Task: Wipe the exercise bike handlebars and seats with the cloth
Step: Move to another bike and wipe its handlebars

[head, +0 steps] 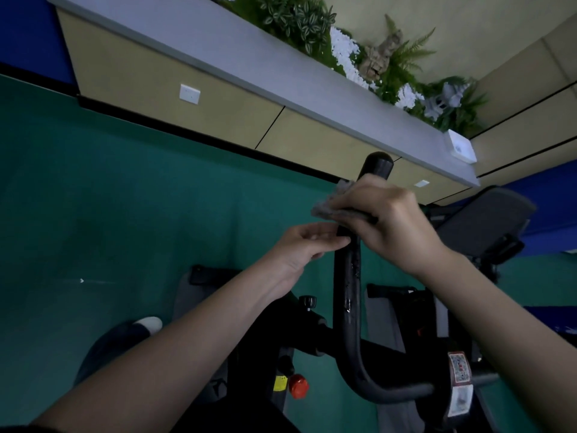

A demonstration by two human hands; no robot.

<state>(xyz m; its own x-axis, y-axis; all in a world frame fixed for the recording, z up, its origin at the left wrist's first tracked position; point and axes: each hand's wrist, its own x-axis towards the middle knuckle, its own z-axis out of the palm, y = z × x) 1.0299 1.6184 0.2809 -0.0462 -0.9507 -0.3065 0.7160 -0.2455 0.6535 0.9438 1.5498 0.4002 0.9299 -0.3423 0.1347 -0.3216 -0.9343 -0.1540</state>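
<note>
View from the head, looking down over two bare forearms at a black exercise bike on a green floor (93, 198).

The handlebar (346, 292) is a black padded tube. It curves up from a bend low in the frame, then runs straight and nearly vertical through the middle of the picture. Its rounded end points away from the person, toward a beige wall panel (156, 85). The padding shows scuffed, shiny patches along the middle stretch.

The right hand (393, 223) is curled round the upper part of this bar, with a grey cloth (327, 209) clamped between palm and tube. The cloth wraps the bar just below its tip, and a crumpled edge sticks out to the left of the fingers. The bar's tip shows above the hand.

The left hand (299, 248) reaches in from the left, just below the cloth. Its fingers lie fairly straight and loose, and the fingertips (338, 242) touch the side of the bar. It holds nothing. The two hands are close together, one on each side of the tube.

Lower down on the bike frame sit a small black adjustment knob (307, 301) and a red knob (298, 385). A grey padded part of another machine (487, 220) stands to the right, blurred. Above the wall panel runs a grey ledge (249, 57) with green plants (296, 20) and white pebbles. The toe of a white shoe (151, 325) shows at lower left.
</note>
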